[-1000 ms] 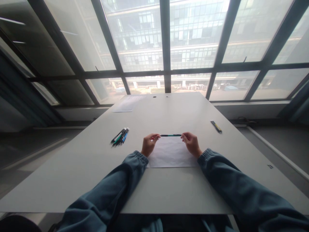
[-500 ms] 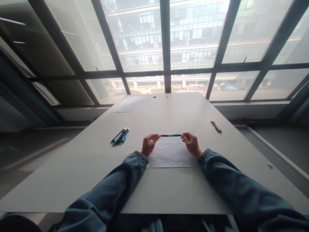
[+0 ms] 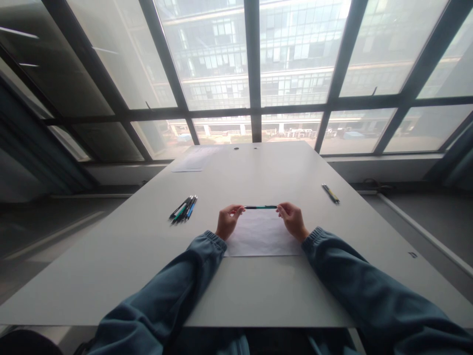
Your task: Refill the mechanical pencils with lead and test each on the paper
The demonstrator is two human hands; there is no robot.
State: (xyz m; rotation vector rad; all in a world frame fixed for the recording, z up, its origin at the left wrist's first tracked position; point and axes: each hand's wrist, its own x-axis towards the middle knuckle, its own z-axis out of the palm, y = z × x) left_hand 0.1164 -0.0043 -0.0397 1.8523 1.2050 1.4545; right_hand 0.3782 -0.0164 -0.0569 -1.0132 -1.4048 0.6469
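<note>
A black and teal pen (image 3: 260,207) lies level between my two hands, over the far edge of a white sheet of paper (image 3: 264,236). My left hand (image 3: 228,219) pinches its left end between thumb and fingers. At the other end, my right hand (image 3: 292,219) grips the tip in the same way. Both wrists rest near the sides of the sheet. To the left of my hands lies a bunch of pens (image 3: 184,210), mostly black with green and blue parts. A yellow and black pen or pair of pens (image 3: 330,193) is off to the right.
The white table (image 3: 273,291) stretches away toward large windows. Papers (image 3: 192,160) lie at its far left corner. A small dark mark (image 3: 413,255) shows near the right edge, and a round dark hole (image 3: 236,148) sits at the far end.
</note>
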